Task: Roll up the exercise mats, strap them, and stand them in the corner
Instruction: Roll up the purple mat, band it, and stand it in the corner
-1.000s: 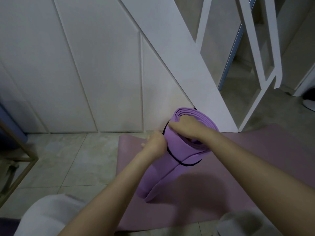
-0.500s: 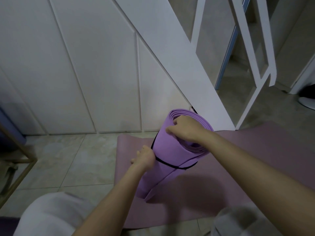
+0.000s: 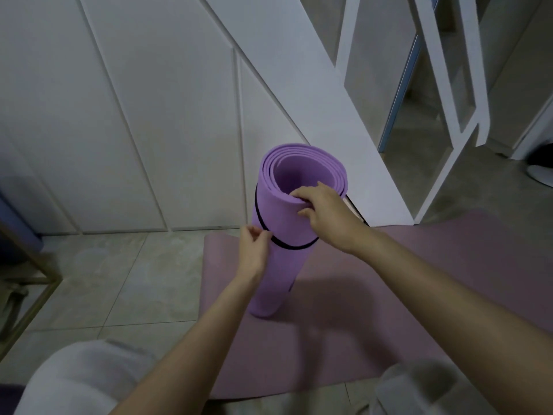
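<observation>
At center frame, roll (image 3: pixel 278 274) stands upright on flat mat (image 3: pixel 374 324), wall (image 3: pixel 179 145) just behind at 12 o'clock. Right grip (image 3: pixel 326 217) pinches roll's top rim at 5 o'clock. Left grip (image 3: pixel 254 250) pinches strap (image 3: pixel 284 246) at 8 o'clock of roll's side.

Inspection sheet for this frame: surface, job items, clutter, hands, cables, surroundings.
Surface: tiled floor, partly covered by a flat mauve mat.
Job's things: rolled purple mat stands on end on the mauve mat; black strap circles it near the top.
Clutter: gold metal frame at the left edge.
Grips: left hand pinches the strap; right hand holds the roll's top rim.
Cables: nothing seen.
Surroundings: white panelled wall; slanted white stair panel.
</observation>
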`<control>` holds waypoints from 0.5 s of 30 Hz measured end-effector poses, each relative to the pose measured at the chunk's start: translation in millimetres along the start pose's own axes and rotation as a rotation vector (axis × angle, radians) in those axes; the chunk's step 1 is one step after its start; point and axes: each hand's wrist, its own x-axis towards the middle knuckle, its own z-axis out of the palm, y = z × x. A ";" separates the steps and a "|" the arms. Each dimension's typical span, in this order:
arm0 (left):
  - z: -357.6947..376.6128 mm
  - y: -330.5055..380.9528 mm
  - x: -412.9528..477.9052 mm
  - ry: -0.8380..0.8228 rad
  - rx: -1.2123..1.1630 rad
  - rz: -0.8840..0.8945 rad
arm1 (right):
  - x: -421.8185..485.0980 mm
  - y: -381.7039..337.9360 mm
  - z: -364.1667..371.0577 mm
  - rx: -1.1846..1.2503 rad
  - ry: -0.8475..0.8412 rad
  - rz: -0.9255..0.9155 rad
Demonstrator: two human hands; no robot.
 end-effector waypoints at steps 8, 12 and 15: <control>-7.5 11.1 22.9 0.023 0.053 0.023 | -18.9 28.8 6.2 0.005 -0.296 0.008; -1.0 12.2 25.8 -0.021 0.085 0.033 | -20.6 19.6 -8.9 0.153 -0.406 0.137; 11.0 12.2 19.5 -0.174 0.130 0.006 | -15.7 7.6 -5.3 0.253 -0.348 0.285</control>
